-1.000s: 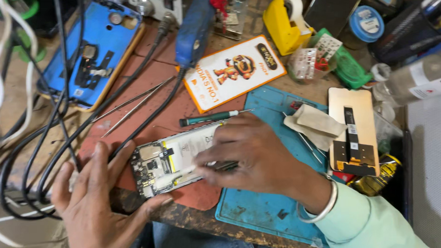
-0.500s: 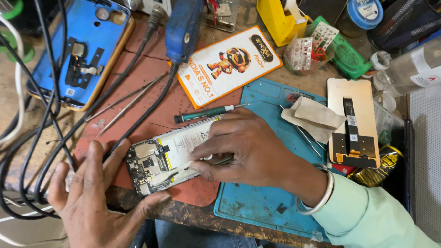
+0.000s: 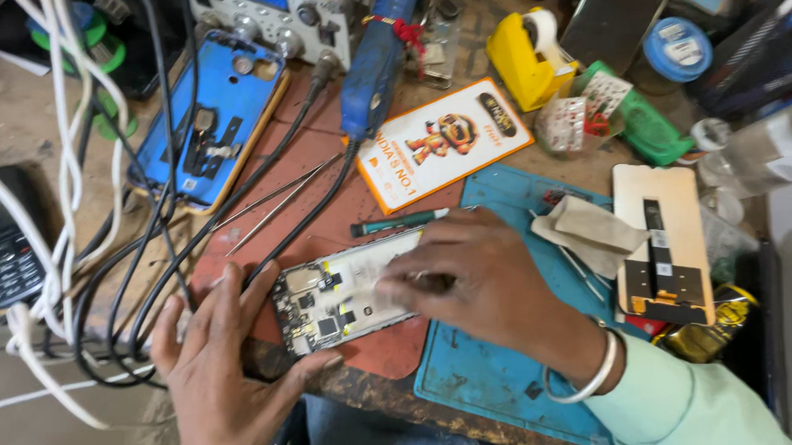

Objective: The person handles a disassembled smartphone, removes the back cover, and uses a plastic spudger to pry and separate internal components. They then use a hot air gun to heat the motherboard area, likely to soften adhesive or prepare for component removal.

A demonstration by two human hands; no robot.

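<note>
An opened phone body (image 3: 346, 294), its back off and small circuit parts showing, lies flat on a reddish-brown mat (image 3: 325, 207) at the near edge of a crowded repair bench, between the two hands. The left hand (image 3: 217, 369) is spread wide with fingers apart, its thumb and forefinger bracing the phone's near end without closing round it. The right hand (image 3: 486, 289) rests on the phone's other half, fingers curled and pressing down; whether a small tool sits under those fingertips is hidden, so it cannot be told. The step in hand looks like pressing or seating something inside the open phone, and the move after it would seem to call for steady, even finger pressure while the left hand keeps the body from sliding.

Just beyond the right hand lies a green-handled screwdriver (image 3: 396, 222); beyond the left hand, thin tweezers (image 3: 277, 205) and black cables (image 3: 151, 257). Under the right wrist is a blue work mat (image 3: 472, 378), and past it a detached phone screen (image 3: 660, 240).
</note>
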